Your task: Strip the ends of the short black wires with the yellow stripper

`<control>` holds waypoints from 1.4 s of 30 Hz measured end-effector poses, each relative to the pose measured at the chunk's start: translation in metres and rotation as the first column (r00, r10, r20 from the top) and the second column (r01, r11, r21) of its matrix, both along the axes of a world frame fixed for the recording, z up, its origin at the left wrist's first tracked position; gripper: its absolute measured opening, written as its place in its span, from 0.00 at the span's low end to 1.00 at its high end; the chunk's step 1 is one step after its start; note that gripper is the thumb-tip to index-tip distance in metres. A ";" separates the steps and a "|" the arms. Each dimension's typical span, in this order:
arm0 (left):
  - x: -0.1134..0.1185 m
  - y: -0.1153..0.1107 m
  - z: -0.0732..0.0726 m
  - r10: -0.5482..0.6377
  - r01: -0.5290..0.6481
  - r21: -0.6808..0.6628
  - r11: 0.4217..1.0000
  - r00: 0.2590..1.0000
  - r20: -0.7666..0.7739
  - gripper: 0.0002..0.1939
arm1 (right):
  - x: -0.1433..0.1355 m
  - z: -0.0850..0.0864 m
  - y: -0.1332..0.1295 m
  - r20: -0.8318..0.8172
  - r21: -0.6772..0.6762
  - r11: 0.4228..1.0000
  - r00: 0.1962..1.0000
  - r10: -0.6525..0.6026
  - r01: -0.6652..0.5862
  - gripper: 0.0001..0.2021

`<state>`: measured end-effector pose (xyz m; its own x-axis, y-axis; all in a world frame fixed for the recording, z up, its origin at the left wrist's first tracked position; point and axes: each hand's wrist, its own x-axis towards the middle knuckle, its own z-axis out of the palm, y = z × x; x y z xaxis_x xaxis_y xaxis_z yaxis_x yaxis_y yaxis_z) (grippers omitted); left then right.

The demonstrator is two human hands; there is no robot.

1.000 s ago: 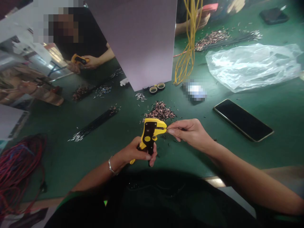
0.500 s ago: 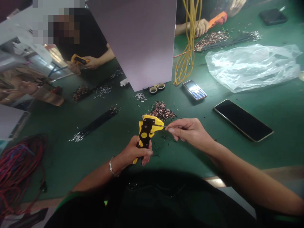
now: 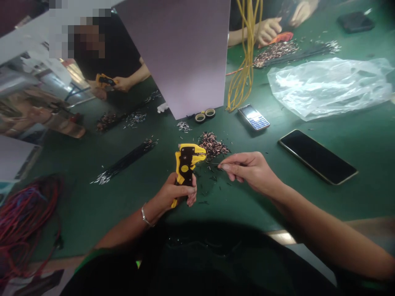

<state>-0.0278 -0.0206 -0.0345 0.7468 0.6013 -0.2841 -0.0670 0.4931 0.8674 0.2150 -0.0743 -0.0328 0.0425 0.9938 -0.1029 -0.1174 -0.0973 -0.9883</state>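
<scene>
My left hand [image 3: 182, 191] is wrapped round the handle of a yellow and black wire stripper [image 3: 187, 166], its jaws pointing right. To the right, my right hand [image 3: 240, 166] pinches a thin dark wire [image 3: 212, 163], whose free end lies just below and apart from the jaws. Behind the tool is a pile of small copper-coloured pieces [image 3: 212, 144]. Short black scraps [image 3: 213, 178] are scattered on the green table [image 3: 148, 226] below the wire. A bundle of black wires [image 3: 126, 161] with silvery ends lies to the left.
A large phone [image 3: 317, 156], a keypad phone [image 3: 254, 118] and a plastic bag [image 3: 330, 88] lie at right. Tape rolls [image 3: 205, 115] sit by an upright panel [image 3: 185, 53]. Yellow wires [image 3: 242, 78] hang beside it. Red wires [image 3: 27, 213] lie left. Other people's hands work behind.
The wire stripper in my left hand has moved left and slightly up, away from my right hand. The wire is now out of its jaws. Behind, a person's orange tool has been lowered.
</scene>
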 end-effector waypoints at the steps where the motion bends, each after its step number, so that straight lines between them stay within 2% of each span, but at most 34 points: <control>1: 0.000 0.001 0.000 -0.006 0.006 0.002 1.000 1.000 0.012 0.10 | 0.000 0.000 0.000 -0.002 -0.005 1.000 1.000 0.005 -0.005 0.11; 7: -0.002 0.005 -0.004 -0.042 0.042 0.002 0.999 0.998 0.050 0.10 | -0.001 -0.002 -0.001 -0.009 -0.015 1.000 1.000 0.024 -0.024 0.11; 17: -0.006 0.007 -0.005 -0.302 0.317 -0.094 0.944 0.943 0.139 0.18 | 0.002 -0.007 0.000 -0.057 -0.007 1.000 0.998 -0.028 0.027 0.10; 26: -0.003 0.006 -0.001 -0.302 0.325 -0.134 0.936 0.939 0.166 0.20 | 0.002 -0.007 0.000 -0.066 0.001 1.000 0.998 -0.006 0.006 0.07; 42: -0.004 0.006 -0.004 -0.292 0.318 -0.141 0.938 0.940 0.179 0.19 | 0.003 -0.008 -0.001 -0.051 0.010 1.000 0.999 0.015 -0.014 0.07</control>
<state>-0.0322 -0.0144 -0.0382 0.9289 0.2924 -0.2274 -0.0165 0.6459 0.7633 0.2176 -0.0751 -0.0412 0.0231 0.9952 -0.0949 -0.1664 -0.0897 -0.9820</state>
